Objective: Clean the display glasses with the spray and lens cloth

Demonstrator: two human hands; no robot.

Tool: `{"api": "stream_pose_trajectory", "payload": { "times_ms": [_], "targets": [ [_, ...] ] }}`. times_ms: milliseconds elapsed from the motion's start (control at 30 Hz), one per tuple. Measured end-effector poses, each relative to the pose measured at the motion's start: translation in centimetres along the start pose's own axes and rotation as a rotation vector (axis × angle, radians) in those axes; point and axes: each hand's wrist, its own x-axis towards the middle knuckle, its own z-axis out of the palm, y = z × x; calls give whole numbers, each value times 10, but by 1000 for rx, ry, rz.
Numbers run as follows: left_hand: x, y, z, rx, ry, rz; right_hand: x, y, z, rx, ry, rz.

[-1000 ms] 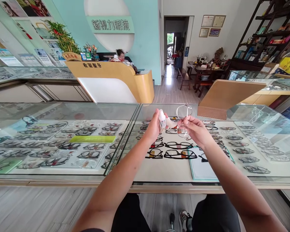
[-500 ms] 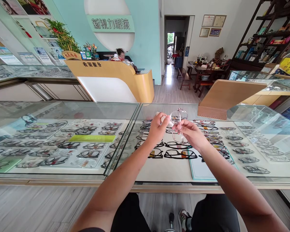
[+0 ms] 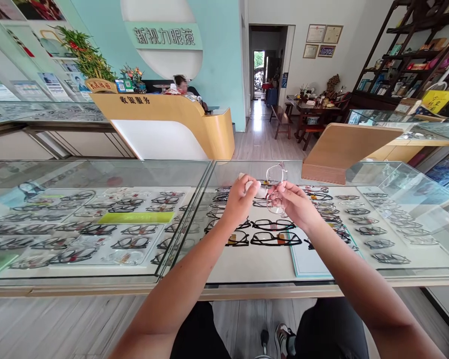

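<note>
In my right hand (image 3: 298,204) is a pair of clear, pinkish eyeglasses (image 3: 276,173), pinched near the middle and held on end, one lens above the other. A small piece of white cloth or tissue (image 3: 253,188) is squeezed in my left hand (image 3: 241,199), thumb pressed over it, just left of the glasses. Both hands hover over the glass display case. Beneath them lie rows of dark-framed eyeglasses (image 3: 276,239), partly covered by my hands and forearms.
A second glass case section (image 3: 71,174) with more frames adjoins on the left. Toward the back right of the near case stands a brown board (image 3: 351,144). Beyond are a wooden counter (image 3: 220,134) with a person behind it, a bench (image 3: 283,119) and a dark table.
The glasses have turned in my right hand, with their upper lens tilting differently. My left hand with the white cloth has shifted slightly down, away from the upper lens. The view has swung slightly right.
</note>
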Motion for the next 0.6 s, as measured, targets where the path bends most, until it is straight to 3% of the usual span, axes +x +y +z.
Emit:
{"api": "stream_pose_trajectory", "payload": {
  "times_ms": [200, 400, 467, 600],
  "targets": [
    [-8, 9, 2, 150, -57, 64, 6, -1, -2, 101, 87, -22],
    [-10, 12, 3, 235, -107, 123, 6, 2, -2, 99, 86, -24],
    [-4, 7, -3, 160, -78, 62, 6, 2, -3, 97, 75, -15],
    [20, -20, -27, -211, 109, -231, 6, 2, -5, 116, 56, 1]
  ]
}}
